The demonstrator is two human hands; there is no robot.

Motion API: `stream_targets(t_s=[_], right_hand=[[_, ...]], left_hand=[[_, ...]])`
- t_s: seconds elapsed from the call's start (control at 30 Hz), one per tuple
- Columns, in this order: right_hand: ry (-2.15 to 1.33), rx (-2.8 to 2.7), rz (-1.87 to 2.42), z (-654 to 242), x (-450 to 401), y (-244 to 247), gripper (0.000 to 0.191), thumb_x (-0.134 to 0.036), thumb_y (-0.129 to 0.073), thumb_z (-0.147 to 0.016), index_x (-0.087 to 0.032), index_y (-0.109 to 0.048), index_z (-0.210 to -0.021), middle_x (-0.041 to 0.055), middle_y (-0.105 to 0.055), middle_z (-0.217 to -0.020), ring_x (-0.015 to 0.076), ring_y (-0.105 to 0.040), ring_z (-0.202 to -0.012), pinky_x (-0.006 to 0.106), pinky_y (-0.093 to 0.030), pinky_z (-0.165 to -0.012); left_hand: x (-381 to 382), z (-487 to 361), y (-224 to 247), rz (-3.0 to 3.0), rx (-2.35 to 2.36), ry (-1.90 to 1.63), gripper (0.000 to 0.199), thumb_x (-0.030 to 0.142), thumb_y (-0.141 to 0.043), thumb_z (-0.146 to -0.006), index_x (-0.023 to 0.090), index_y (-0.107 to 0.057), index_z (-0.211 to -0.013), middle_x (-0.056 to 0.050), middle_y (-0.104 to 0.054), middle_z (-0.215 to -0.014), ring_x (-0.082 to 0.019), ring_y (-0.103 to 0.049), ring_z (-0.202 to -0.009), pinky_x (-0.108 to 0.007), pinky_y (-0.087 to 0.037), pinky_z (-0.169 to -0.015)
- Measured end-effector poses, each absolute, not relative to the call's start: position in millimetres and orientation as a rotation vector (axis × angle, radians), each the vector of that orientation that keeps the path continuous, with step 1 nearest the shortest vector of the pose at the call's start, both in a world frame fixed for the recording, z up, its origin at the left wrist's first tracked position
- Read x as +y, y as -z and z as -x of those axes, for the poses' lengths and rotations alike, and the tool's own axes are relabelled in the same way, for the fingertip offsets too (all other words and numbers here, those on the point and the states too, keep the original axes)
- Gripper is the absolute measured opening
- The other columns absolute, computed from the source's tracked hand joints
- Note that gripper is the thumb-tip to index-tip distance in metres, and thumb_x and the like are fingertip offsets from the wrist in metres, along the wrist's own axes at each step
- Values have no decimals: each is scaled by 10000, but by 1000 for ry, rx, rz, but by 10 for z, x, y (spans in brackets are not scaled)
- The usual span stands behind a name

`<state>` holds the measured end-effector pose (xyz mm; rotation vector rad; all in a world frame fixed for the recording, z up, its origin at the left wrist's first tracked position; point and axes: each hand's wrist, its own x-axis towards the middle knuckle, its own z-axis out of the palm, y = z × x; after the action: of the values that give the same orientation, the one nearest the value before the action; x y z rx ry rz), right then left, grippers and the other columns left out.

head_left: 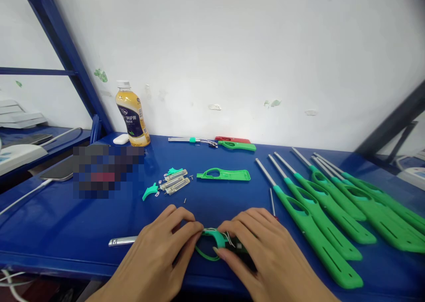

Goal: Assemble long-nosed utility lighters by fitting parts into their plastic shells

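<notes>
Both left hand (159,249) and right hand (265,242) have fingers clamped on the green lighter handle (208,255) between them, long axis left-right, teal trigger (219,239) by right thumb, metal tube (122,241) out past left hand, near worktop's (79,235) front edge.

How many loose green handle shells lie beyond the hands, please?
2: one green shell lies mid-table; another green shell lies farther back near the wall, beside a red shell.

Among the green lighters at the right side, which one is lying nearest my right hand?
The leftmost lighter, its handle beside your right hand; the other lighters lie farther right.
</notes>
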<state>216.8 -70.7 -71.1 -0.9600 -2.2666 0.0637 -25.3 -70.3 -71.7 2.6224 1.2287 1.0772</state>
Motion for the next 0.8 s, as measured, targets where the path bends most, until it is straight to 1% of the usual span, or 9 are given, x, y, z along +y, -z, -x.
stream_targets(t_s=[0.1, 0.27, 0.4, 0.6, 0.8], right_hand=[[-125, -2277, 959, -2177, -697, 690, 25, -285, -649, -1112, -271, -651, -1133, -27, -740, -1023, 222, -676, -904, 382, -447, -901], [-180, -2349, 975, -2193, -679, 635, 146, -194, -780, -1017, -265, -666, -1076, -33, -718, -998, 223, -657, -897, 390, -452, -892], [-221, -2365, 983, -2190, -678, 601, 161, -165, -796, -1000, -272, -682, -1038, -38, -712, -994, 209, -644, -886, 384, -458, -880], [-270, -2367, 986, -2195, -661, 589, 96, -203, -769, -1032, -280, -711, -1040, -27, -701, -989, 203, -624, -885, 364, -462, -856], [-233, -2389, 968, -2187, -653, 591, 48, -249, -747, -1056, -270, -716, -1025, -23, -696, -969, 198, -612, -866, 356, -456, -821]], left_hand=[[-701, 243, 707, -2623, 1224, -1093, 274, 103, -485, -1129, 258, -706, -1182, -16, -693, -1029, -186, -655, -876, -317, -562, -763], [-707, 254, 719, -2625, 1217, -1081, 273, 100, -489, -1130, 253, -708, -1184, -19, -696, -1029, -186, -658, -874, -318, -560, -761], [-713, 279, 740, -2622, 1209, -1060, 283, 88, -502, -1121, 255, -705, -1226, -17, -692, -1037, -185, -654, -872, -316, -561, -746], [-705, 269, 722, -2609, 1214, -1046, 278, 86, -500, -1123, 259, -698, -1215, -8, -690, -1043, -179, -658, -871, -312, -557, -742], [-701, 263, 732, -2602, 1209, -1027, 222, 114, -486, -1135, 248, -664, -1147, -3, -689, -1037, -181, -683, -875, -311, -559, -723]])
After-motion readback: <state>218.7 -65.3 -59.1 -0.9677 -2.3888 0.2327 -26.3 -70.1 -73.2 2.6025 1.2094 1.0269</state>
